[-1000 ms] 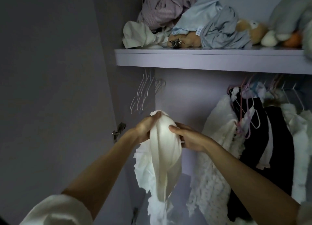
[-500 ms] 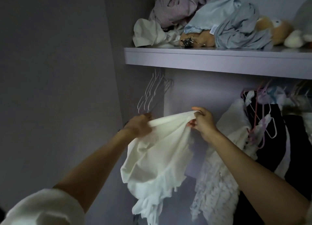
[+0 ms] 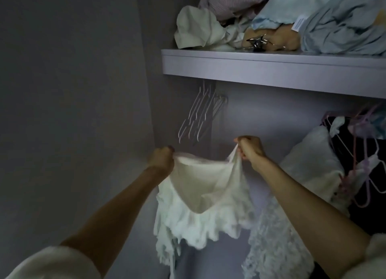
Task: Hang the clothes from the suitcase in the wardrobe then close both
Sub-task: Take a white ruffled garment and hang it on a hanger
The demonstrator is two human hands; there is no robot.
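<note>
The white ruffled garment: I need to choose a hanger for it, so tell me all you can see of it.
The white ruffled garment looks like soft, thin fabric with a plain upper panel and frilled tiers below. It hangs spread open in front of the wardrobe. The left hand grips one top corner, the right hand pinches the other. No hanger is in it.

Garment (image 3: 205,195) held between both hands, left hand (image 3: 161,160) at its left edge, right hand (image 3: 249,148) at its right; empty hangers (image 3: 198,115) behind, under shelf (image 3: 271,69); hung clothes (image 3: 313,165) to the right; heaped clothes (image 3: 292,17) on shelf.
</note>
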